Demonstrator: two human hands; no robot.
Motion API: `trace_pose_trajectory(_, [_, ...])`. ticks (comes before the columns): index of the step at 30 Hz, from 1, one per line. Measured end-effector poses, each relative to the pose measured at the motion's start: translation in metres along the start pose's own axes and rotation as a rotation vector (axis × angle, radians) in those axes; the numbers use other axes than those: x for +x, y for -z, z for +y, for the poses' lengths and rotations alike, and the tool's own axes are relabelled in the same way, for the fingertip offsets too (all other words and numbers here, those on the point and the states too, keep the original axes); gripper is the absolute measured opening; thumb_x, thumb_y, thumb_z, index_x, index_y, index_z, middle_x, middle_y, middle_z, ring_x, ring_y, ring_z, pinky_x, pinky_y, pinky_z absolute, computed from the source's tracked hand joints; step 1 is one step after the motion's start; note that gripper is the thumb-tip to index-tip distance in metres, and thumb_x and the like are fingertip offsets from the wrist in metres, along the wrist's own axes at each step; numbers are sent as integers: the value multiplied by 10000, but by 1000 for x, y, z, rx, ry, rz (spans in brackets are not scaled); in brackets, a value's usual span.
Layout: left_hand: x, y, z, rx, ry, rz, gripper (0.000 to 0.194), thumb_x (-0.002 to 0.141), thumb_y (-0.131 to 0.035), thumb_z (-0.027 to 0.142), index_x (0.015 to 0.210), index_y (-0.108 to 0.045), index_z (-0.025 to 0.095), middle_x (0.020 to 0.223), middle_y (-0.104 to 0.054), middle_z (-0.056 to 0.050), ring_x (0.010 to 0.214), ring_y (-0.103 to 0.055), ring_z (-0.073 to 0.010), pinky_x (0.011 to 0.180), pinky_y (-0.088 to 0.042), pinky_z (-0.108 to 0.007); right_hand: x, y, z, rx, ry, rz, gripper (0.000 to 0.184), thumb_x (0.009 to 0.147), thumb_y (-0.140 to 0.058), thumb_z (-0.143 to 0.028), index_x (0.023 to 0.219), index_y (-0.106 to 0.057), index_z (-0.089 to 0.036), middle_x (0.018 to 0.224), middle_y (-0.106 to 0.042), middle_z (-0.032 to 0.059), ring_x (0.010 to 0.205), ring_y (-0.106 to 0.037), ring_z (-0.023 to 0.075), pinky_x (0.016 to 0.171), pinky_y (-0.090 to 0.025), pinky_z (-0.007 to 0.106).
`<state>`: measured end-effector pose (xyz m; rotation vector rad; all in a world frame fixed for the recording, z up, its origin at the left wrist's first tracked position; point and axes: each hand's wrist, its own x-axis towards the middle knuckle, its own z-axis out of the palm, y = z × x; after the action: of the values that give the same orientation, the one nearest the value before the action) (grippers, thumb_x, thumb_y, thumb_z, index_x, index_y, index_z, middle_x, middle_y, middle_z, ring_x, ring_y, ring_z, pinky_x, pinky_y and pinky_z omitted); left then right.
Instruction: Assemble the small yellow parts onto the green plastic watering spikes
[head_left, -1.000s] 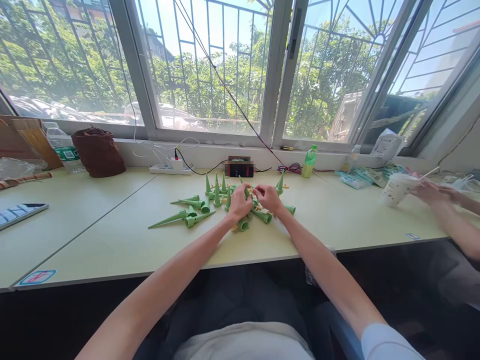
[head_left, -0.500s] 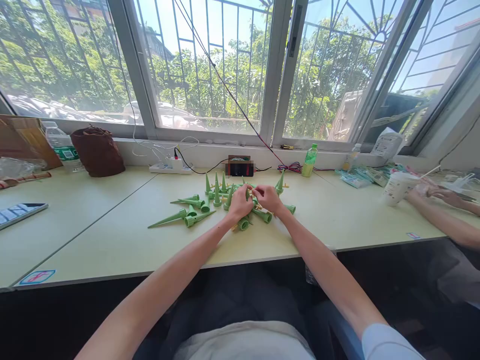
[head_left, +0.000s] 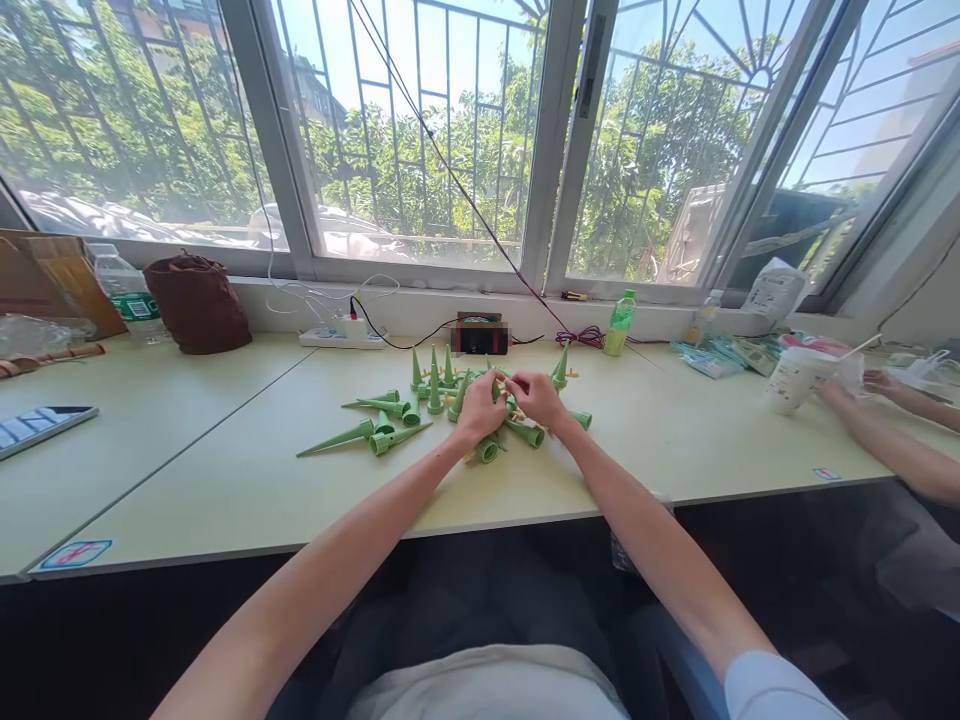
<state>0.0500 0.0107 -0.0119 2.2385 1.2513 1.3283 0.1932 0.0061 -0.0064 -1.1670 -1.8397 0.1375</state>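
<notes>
1. The left hand [head_left: 481, 406] was bent inward over the middle of a loose cluster of green spikes [head_left: 435, 390], its fingers curled toward the thumb.
2. The right hand [head_left: 535, 396] faced it, fingertips bent in and very near the left hand's. Whether either hand's fingers were clamped on a piece could not be told, as the hands hid most of what lay between them.
3. Bits of green and yellow showed right by the fingertips. Small yellow pieces [head_left: 574, 373] also lay among the spikes.
4. Several spikes stood upright just beyond and left of the left hand, and one stood beyond the right hand.
5. Others lay on their sides: a group well to the left, one with its open end below the left hand, and one beneath the right wrist.
6. All rested on the pale table [head_left: 225, 480], with a dark-screened device [head_left: 484, 341] behind them.
</notes>
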Motion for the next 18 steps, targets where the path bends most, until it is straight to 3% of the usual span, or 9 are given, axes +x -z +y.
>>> trace_pose_trajectory(18, [-1,2,2,6,0,-10,196,779,-551,133,956,-615,188,902,-670,-63,824,-617,-199,777,-483,-313,0,0,-1,6,-2,-11,294,840,-472,-331,624,-579,-164,564,-550,9,543,-397,112,561,-307,250])
